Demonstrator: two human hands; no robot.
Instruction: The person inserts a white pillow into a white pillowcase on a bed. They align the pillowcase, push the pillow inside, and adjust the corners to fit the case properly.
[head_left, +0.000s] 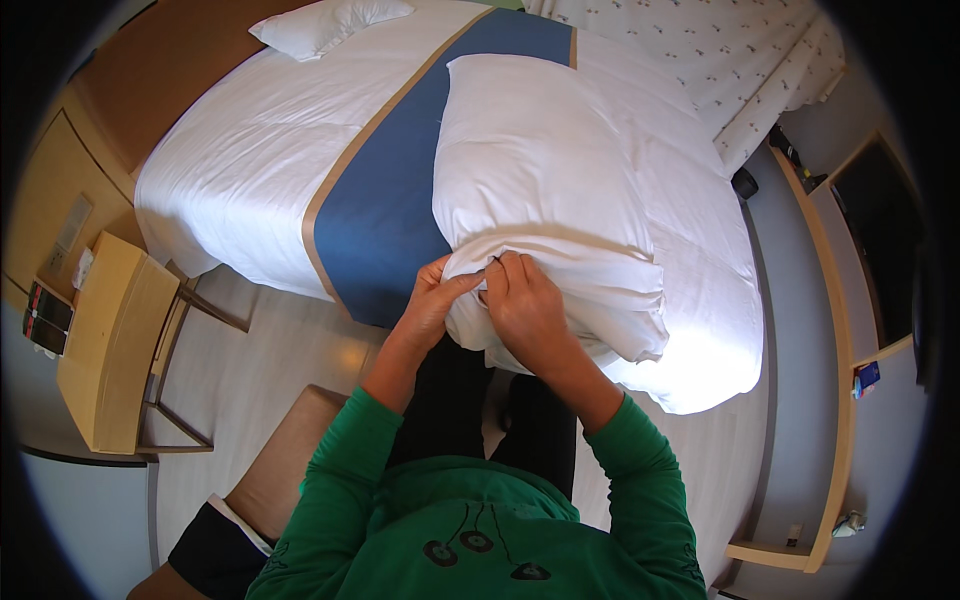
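Observation:
A large pillow in a white pillowcase (532, 157) lies across the blue bed runner and the white duvet, its bunched open end nearest me. My left hand (442, 296) pinches the left part of the gathered cloth edge between thumb and fingers. Close beside it, my right hand (525, 300) grips the same edge with curled fingers, the fingertips partly hidden in the folds. The blue bed runner (405, 172) with tan borders crosses the bed left of the pillow. Loose folds of the pillowcase hang to the right of my right hand.
Another white pillow (322, 26) lies at the bed's far left. A wooden desk (112, 337) stands at left, with a brown upholstered bench (289, 457) at lower left. A wall-mounted television (877, 232) and a wooden wall frame (844, 390) are at right; a patterned curtain (697, 52) hangs beyond the bed.

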